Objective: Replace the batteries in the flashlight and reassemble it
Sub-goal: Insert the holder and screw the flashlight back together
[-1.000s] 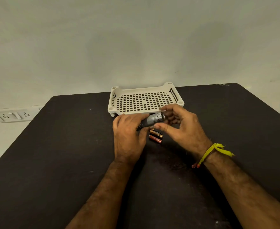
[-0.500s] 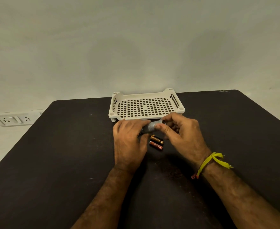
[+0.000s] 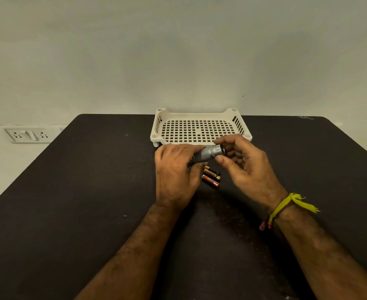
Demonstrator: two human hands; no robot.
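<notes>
At 9 o'clock I see a wall socket (image 3: 27, 134). My left hand (image 3: 175, 174) is closed around the rear of the flashlight (image 3: 208, 153), held above the dark table (image 3: 91, 202). Below it, at 6 o'clock, lie the batteries (image 3: 211, 176). My right hand (image 3: 242, 167) pinches the flashlight head. At 12 o'clock stands the white tray (image 3: 199, 114).

Counts: 1 flashlight (image 3: 208, 153), 3 batteries (image 3: 211, 176) lying loose in a cluster, 1 perforated tray (image 3: 199, 114), 1 tabletop (image 3: 91, 191), 2 hands: left hand (image 3: 175, 176), right hand (image 3: 246, 167). 1 yellow wrist thread (image 3: 286, 205), 1 wall socket plate (image 3: 27, 134).
</notes>
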